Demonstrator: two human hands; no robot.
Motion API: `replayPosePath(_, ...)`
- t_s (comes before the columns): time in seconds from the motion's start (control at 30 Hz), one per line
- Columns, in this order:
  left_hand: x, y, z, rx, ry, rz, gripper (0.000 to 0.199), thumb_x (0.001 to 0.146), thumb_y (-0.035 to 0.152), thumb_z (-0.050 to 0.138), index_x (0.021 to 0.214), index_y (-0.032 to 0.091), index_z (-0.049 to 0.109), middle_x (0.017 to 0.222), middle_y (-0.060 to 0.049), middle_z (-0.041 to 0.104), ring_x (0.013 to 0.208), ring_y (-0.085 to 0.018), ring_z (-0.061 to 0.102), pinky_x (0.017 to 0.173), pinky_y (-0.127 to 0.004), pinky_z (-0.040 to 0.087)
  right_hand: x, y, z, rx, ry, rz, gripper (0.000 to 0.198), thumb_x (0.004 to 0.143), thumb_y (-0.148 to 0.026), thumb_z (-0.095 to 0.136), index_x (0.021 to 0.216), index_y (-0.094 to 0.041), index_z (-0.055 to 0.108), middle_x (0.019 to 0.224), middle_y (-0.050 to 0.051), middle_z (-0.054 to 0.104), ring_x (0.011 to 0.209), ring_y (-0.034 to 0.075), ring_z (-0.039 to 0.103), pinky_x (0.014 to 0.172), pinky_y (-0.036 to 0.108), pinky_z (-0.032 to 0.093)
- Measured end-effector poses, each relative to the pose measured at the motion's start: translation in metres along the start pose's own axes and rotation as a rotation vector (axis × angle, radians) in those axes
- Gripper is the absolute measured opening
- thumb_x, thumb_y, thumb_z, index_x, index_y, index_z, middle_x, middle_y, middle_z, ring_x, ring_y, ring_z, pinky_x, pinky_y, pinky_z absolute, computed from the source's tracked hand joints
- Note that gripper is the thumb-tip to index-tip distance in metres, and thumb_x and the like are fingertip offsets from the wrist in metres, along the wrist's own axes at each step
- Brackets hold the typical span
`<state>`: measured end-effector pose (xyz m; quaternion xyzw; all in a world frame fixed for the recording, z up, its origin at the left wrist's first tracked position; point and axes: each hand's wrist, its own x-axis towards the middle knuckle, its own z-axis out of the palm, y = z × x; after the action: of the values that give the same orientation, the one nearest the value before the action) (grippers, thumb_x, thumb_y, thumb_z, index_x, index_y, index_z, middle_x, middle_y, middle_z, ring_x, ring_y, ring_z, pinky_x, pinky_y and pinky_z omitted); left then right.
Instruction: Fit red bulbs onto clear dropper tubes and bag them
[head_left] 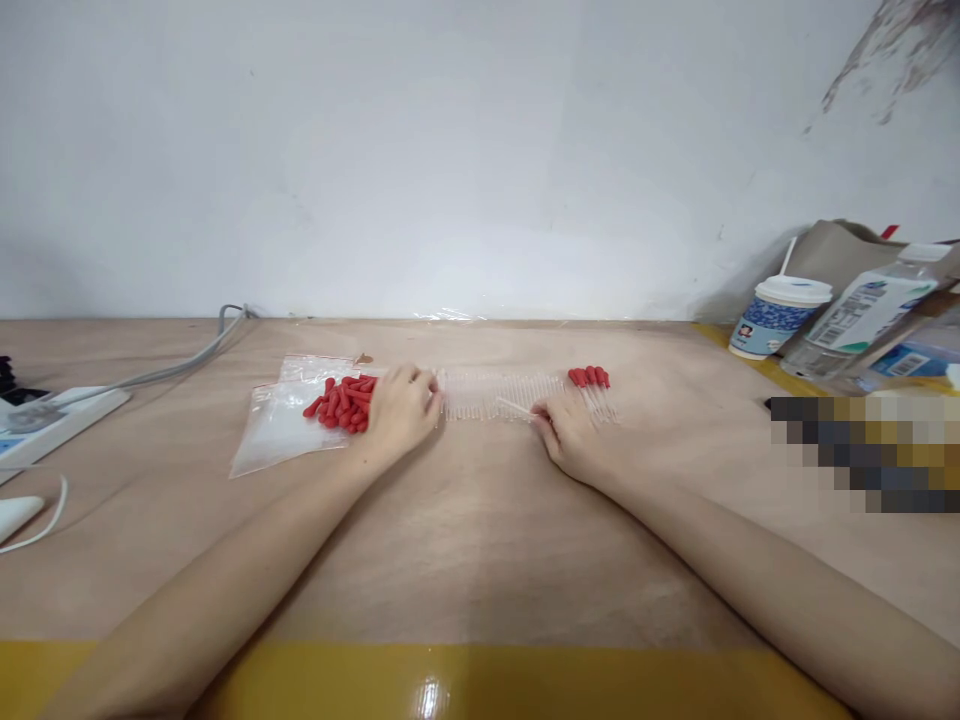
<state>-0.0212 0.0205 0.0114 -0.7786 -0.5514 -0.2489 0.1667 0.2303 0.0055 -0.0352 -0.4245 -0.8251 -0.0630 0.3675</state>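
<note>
At the centre of the frame we see a thin pale tube point(514, 406), tilted, pinched at its right end between the thumb and fingers of our right hand point(571, 430). It lies over a row of clear tubes point(476, 395), set side by side across the middle of the picture. Just right of that hand, a few tubes carry red bulbs point(590, 377) at their upper ends. Our left hand point(405, 408) rests at the row's left end with its fingers curled; we cannot tell whether they grip anything. Beside it, left of centre, loose red pieces point(341, 404) lie heaped against clear plastic bags point(274, 430). Farther out on the wooden table point(480, 560), we have a white power strip point(75, 412) and grey cable point(176, 367) at the left edge, and a lidded paper cup point(776, 320) near a clear bottle point(862, 310) at the upper right.
</note>
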Motion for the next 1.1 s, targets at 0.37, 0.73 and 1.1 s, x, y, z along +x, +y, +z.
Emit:
replayPosePath(0.37,0.021,-0.083,-0.022,0.024,-0.451,-0.202,0.056,0.063,0.05,0.061,0.11,0.021,0.051,0.11,-0.008,0.059,0.1,-0.028,0.054,0.08,-0.034,0.041,-0.009,-0.003,0.001,0.027,0.061,-0.086,0.026,0.089,-0.016,0.035,0.104,-0.018,0.056,0.082,0.007,0.057,0.075,0.017,0.054,0.068,0.029,0.046)
replayPosePath(0.73,0.023,-0.068,-0.043,-0.107,-0.302,-0.17,0.043,0.069,0.031,0.053,0.11,0.018,0.053,0.108,-0.009,0.06,0.09,-0.024,0.06,0.08,-0.035,0.045,-0.007,-0.006,-0.005,0.074,0.044,-0.063,0.023,0.085,-0.01,0.035,0.095,-0.017,0.055,0.083,0.007,0.059,0.08,0.017,0.055,0.071,0.03,0.045)
replayPosePath(1.1,-0.023,0.036,0.016,-1.114,-0.177,-0.19,0.014,0.074,0.025,0.056,0.081,0.013,0.057,0.092,-0.009,0.063,0.084,-0.018,0.063,0.08,-0.034,0.049,-0.008,-0.012,-0.013,-0.157,-0.021,-0.058,0.026,0.091,-0.029,0.039,0.092,-0.021,0.064,0.079,0.004,0.062,0.074,0.015,0.055,0.072,0.031,0.03)
